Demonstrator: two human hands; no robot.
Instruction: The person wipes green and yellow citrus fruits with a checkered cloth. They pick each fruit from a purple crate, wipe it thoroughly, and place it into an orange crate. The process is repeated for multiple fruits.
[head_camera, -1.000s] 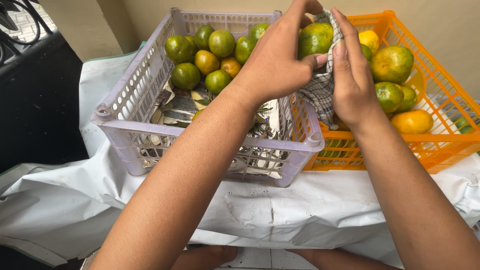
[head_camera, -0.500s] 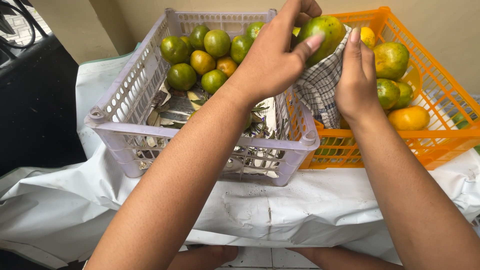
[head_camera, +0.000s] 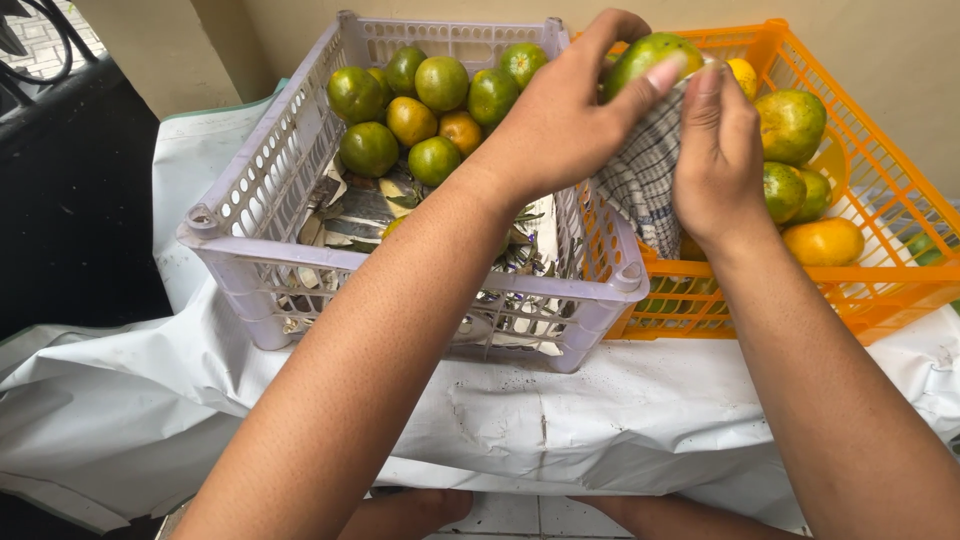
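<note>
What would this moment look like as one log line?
left hand: holds green round citrus fruit | right hand: presses checked cloth on it | below: lilac plastic crate, orange plastic crate

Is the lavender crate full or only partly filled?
Partly filled: the lavender crate holds green citrus fruits only at its far end; paper lining shows bare nearer the front.

lilac crate (head_camera: 250, 225) (green citrus inside), white sheet (head_camera: 560, 420)

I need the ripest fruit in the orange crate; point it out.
The fully orange fruit by the near wall of the orange crate. Those above it, like the large fruit, are mostly green.
</note>
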